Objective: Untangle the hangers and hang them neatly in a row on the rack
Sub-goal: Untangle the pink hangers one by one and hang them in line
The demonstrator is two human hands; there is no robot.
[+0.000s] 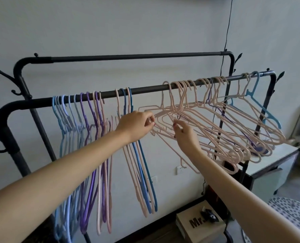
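Observation:
A black metal rack has a front rail [142, 89] and a higher back rail [128, 57]. On the left of the front rail hang several light blue, purple and pink hangers [86, 137] in a row, then pink and dark blue hangers [138, 172]. To the right, a tangled bunch of pink hangers [221, 125] fans out sideways, mixed with a purple hanger and a teal hanger [266, 114]. My left hand [137, 125] pinches a pink wire at the bunch's left end. My right hand [186, 135] holds another pink hanger wire just below it.
A cardboard box [198, 225] marked "Mr." sits on the floor under the rack. A low white cabinet [271, 162] stands at right, behind the rack's end post. A black cable [226, 41] runs down the wall. A dotted round cushion [292, 209] lies at lower right.

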